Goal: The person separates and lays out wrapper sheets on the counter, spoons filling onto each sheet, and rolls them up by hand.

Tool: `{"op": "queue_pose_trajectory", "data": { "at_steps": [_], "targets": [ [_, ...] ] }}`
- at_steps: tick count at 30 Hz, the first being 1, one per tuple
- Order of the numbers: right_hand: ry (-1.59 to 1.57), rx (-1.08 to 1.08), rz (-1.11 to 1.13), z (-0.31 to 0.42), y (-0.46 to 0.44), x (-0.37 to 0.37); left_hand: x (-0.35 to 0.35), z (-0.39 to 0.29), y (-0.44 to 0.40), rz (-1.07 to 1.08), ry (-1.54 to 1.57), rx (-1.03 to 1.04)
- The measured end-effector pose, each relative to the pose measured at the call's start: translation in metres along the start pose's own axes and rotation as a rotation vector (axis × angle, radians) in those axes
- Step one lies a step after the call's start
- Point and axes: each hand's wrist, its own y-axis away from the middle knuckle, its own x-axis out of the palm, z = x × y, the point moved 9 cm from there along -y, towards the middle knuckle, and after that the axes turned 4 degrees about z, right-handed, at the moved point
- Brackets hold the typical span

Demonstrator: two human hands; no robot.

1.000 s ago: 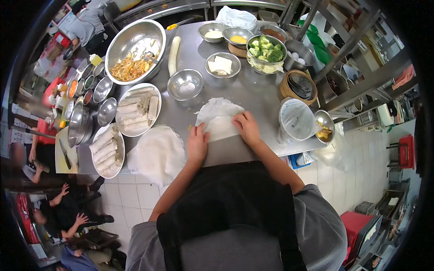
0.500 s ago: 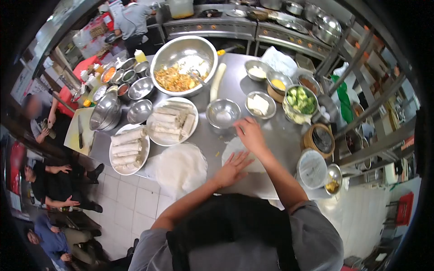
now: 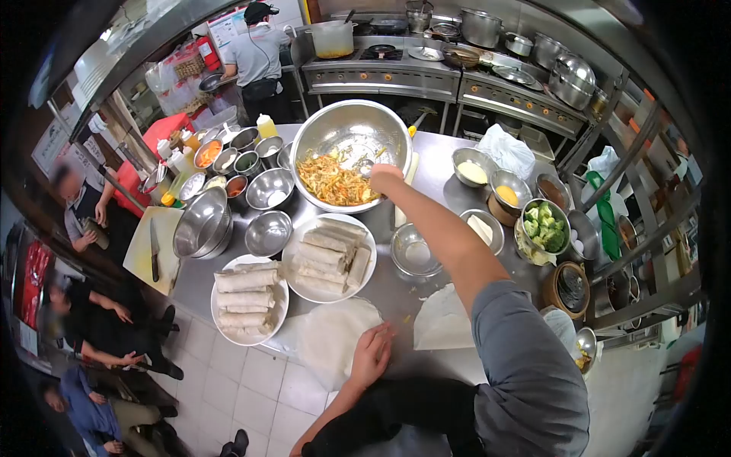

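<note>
My right hand [image 3: 387,180] reaches over the right rim of a large steel mixing bowl [image 3: 390,126], closed around the handle of a metal spoon [image 3: 366,163]. Shredded vegetable filling [image 3: 335,181] lies in the bowl beside the spoon. My left hand [image 3: 371,355] is low near the table's front edge, fingers loosely extended and holding nothing. It is beside a stack of thin round wrappers [image 3: 335,335]. A single wrapper [image 3: 443,321] with a straight front edge lies flat on the steel table, partly hidden by my right arm.
Two white plates [image 3: 282,312] [image 3: 371,274] carry pale rolls. A small steel bowl [image 3: 415,251] stands behind the single wrapper. Broccoli [image 3: 544,227] fills a bowl at right. A knife [image 3: 154,251] lies on a cutting board [image 3: 145,263] at left. A person [image 3: 259,57] stands near the stoves.
My right hand has left the single wrapper and now grips the spoon in the mixing bowl. My left hand has drawn back leftward off that wrapper, whose front edge is now straight.
</note>
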Motion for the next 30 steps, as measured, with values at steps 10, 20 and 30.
{"op": "queue_pose_trajectory", "data": {
  "at_steps": [10, 20, 30],
  "targets": [
    [-0.035, -0.369, -0.217, 0.056, -0.044, -0.046, -0.009, 0.025, -0.014, 0.105, 0.057, 0.028],
    [0.203, -0.587, -0.288, 0.054, -0.025, -0.038, -0.019, 0.031, -0.039, 0.068, 0.038, 0.051],
    [0.066, -0.175, -0.286, 0.012, -0.022, -0.064, -0.01, 0.036, -0.005, 0.111, 0.026, -0.001]
  ]
}}
